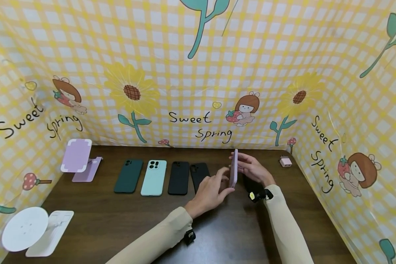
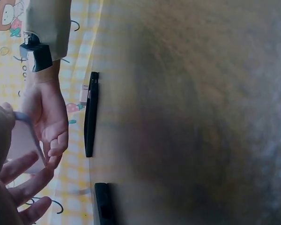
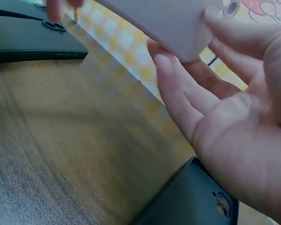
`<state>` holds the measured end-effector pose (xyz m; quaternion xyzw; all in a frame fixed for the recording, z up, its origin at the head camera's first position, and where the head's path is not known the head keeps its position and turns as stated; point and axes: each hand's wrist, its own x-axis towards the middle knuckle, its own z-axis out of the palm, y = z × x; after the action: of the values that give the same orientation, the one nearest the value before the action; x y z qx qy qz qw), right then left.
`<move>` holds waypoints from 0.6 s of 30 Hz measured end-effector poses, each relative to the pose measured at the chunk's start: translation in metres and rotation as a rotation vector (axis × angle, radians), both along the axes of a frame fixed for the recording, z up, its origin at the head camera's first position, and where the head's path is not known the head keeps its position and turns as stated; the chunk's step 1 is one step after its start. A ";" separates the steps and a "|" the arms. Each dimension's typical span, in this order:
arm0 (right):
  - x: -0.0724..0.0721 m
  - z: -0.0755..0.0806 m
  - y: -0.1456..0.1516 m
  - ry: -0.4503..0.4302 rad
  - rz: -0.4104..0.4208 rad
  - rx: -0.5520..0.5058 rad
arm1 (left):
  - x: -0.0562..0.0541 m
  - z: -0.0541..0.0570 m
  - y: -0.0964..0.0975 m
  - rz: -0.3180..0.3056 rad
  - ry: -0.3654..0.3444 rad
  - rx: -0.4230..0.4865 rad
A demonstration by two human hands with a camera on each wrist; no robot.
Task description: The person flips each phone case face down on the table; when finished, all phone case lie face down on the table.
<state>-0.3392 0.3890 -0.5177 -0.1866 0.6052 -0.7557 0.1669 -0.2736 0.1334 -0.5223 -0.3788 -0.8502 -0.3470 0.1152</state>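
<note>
Between both hands a lilac phone case (image 1: 234, 169) stands upright, edge-on in the head view and raised off the table. My left hand (image 1: 208, 191) grips its near side, thumb at the lower corner and fingers spread along one face. At the far end my right hand (image 1: 253, 170) pinches it; the right wrist view shows the thumb on the case (image 3: 178, 28) beside round camera holes, other fingers under its edge. Below the right hand lies a dark phone case (image 3: 187, 201). A black phone case (image 1: 199, 172) is partly hidden behind the left hand.
Left of the hands lie another black case (image 1: 179, 178), a mint case (image 1: 153, 178) and a dark green case (image 1: 128, 176). A purple folding stand (image 1: 76, 156) and a white stand (image 1: 24, 229) occupy the left side. A pink charger (image 1: 285, 161) sits at back right, near the checked cloth wall (image 1: 198, 80).
</note>
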 end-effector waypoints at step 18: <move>-0.009 0.013 -0.012 0.146 -0.384 0.603 | -0.005 -0.004 0.008 0.234 -0.041 -0.273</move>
<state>-0.3483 0.3767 -0.5050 -0.0653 0.8352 -0.5454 0.0258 -0.2786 0.1414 -0.5262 -0.2821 -0.9299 -0.2203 0.0850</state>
